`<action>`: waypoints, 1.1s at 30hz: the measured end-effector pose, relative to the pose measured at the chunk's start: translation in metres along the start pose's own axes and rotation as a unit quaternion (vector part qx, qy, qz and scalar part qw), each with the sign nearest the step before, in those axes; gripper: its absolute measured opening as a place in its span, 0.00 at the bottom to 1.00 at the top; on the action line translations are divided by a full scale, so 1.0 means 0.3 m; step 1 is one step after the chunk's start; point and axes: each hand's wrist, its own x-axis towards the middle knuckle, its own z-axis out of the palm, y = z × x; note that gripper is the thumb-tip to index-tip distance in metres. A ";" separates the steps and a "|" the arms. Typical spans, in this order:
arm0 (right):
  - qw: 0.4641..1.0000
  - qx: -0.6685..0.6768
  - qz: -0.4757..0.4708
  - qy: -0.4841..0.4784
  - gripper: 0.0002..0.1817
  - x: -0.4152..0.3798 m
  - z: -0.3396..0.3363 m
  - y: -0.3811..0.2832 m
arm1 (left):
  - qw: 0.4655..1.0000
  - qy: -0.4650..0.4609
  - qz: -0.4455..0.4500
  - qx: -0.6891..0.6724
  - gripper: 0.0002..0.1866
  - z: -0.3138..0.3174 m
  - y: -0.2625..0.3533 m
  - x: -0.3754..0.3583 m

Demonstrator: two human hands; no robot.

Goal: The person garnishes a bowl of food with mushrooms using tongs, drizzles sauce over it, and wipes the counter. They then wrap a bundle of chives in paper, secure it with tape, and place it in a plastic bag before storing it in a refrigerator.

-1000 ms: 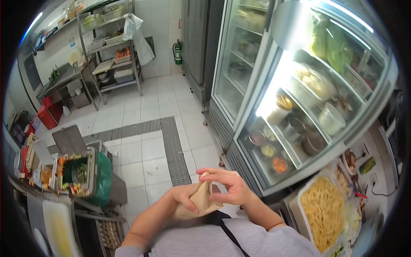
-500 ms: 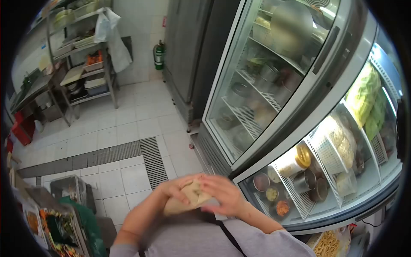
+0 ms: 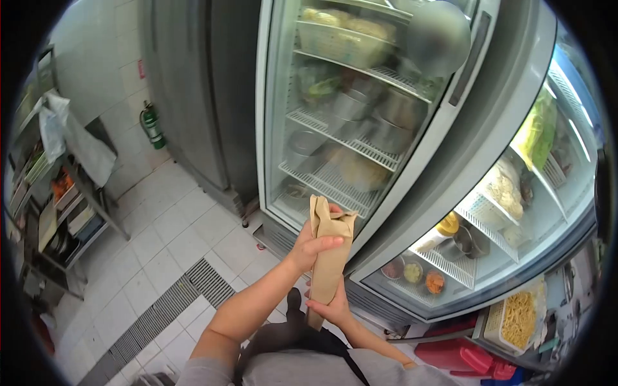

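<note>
A long, narrow brown paper bag [image 3: 329, 271] stands nearly upright in front of my body, its top end folded and crumpled. My left hand [image 3: 312, 249] is wrapped round the upper part, the thumb lying across the front. Lower down, my right hand [image 3: 331, 307] grips the bag near its bottom end. What the bag contains is hidden by the paper.
A glass-door fridge [image 3: 347, 109] with pots and tubs stands ahead, and an open-looking lit display fridge [image 3: 463, 257] is at right. A basket of noodle-like strips [image 3: 519, 318] and a red plastic item [image 3: 460, 356] sit lower right. Shelving [image 3: 90, 206], a fire extinguisher [image 3: 152, 124] and a floor drain [image 3: 154, 321] lie left.
The view has turned right toward the fridges. The paper bag went from lying sideways between both hands to nearly upright, and my right hand moved down to its lower end.
</note>
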 end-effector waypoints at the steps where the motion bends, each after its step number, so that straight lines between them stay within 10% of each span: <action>1: 0.998 -0.043 0.036 0.010 0.43 -0.018 -0.013 0.014 | 0.998 0.051 -0.022 0.007 0.32 0.003 -0.023 0.025; 9: 0.966 -0.009 0.039 0.256 0.38 -0.146 -0.191 0.013 | 0.990 -0.038 0.004 0.132 0.37 0.121 -0.058 0.401; 14: 0.938 -0.006 0.032 0.345 0.37 -0.247 -0.347 0.019 | 0.757 0.064 0.441 0.478 0.27 0.374 0.103 0.922; 18: 0.933 -0.020 0.035 0.358 0.36 -0.271 -0.493 -0.063 | 0.741 0.129 0.353 0.556 0.28 0.580 0.228 1.104; 25: 0.955 -0.034 0.030 0.293 0.37 -0.336 -0.647 -0.065 | 0.621 0.178 0.403 0.648 0.17 0.609 0.272 1.046; 28: 0.972 -0.038 0.033 0.230 0.37 -0.308 -0.713 -0.033 | 0.797 0.138 0.377 0.451 0.18 0.619 0.301 0.840; 33: 0.990 -0.006 -0.007 0.138 0.38 -0.178 -0.759 0.021 | 0.718 0.242 0.491 0.430 0.16 0.464 0.555 0.482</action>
